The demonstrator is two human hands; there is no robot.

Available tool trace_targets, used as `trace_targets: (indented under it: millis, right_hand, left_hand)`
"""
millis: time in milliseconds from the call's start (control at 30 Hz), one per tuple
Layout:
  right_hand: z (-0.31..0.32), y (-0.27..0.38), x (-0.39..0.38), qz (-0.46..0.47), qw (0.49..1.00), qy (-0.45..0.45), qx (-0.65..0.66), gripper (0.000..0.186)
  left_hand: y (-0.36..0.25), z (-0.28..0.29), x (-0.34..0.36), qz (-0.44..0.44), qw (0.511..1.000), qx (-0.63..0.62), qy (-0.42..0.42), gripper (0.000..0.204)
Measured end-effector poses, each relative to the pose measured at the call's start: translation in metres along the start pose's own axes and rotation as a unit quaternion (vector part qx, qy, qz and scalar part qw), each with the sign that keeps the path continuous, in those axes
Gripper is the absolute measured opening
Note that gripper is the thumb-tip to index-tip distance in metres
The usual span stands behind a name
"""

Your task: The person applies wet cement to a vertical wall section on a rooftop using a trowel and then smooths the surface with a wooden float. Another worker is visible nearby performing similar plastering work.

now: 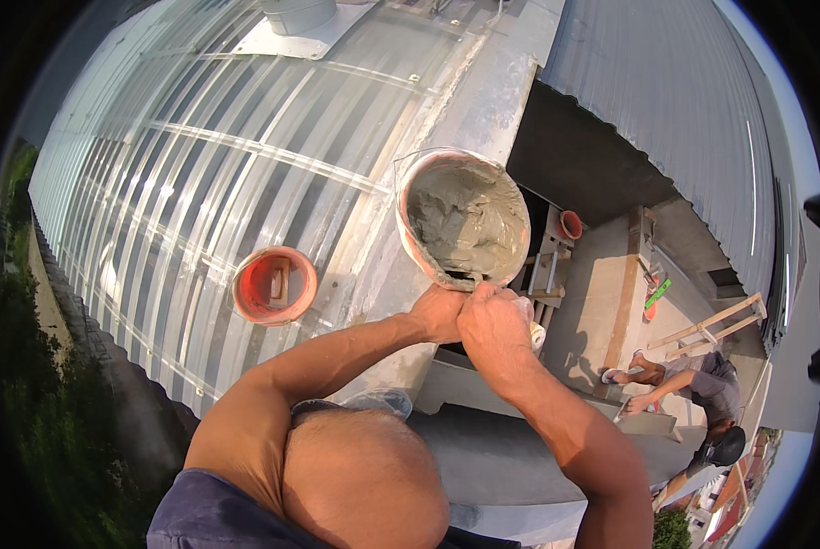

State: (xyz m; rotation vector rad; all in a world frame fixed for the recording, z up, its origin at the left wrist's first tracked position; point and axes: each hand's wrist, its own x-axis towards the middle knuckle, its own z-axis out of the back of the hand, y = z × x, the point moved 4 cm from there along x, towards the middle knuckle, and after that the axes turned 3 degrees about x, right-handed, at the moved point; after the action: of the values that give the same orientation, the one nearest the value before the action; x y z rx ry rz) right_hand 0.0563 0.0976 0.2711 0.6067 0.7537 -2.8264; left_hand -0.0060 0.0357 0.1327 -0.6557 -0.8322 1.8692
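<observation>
A bucket of wet grey mortar, with a wire handle, is in front of me, over the ledge's edge beside an opening. My right hand is closed at the bucket's near rim. My left hand touches the bucket's near lower side, just left of the right one, with its fingers mostly hidden. A pale object shows partly behind my right hand, too hidden to name. To the left, a red bucket with a block-like item in it rests on the translucent corrugated roofing.
A co-worker bends over below right, near a wooden frame. A small red bucket, planks and a green tool lie down there. Dark metal roofing is at upper right; a metal vent stands at the top.
</observation>
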Motion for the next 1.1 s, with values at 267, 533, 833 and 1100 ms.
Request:
trace_targets:
  millis: [267, 533, 833, 1100]
  right_hand:
    - [0.03, -0.022, -0.073, 0.058, 0.942, -0.259, 0.207, 0.04]
    - [-0.033, -0.055, -0.252, -0.011, 0.908, -0.151, 0.39, 0.03]
    - [-0.095, -0.026, -0.283, -0.03, 0.92, -0.206, 0.333, 0.033]
    - [-0.166, -0.048, -0.289, -0.081, 0.932, -0.037, 0.352, 0.027]
  left_hand:
    - [0.013, -0.024, -0.024, 0.07, 0.997, 0.043, -0.01, 0.057]
    - [0.062, -0.078, -0.083, -0.01, 0.941, 0.334, 0.048, 0.049]
    - [0.083, -0.096, -0.082, -0.014, 0.908, 0.39, 0.152, 0.063]
    - [0.093, -0.099, -0.065, 0.017, 0.92, 0.354, 0.169, 0.053]
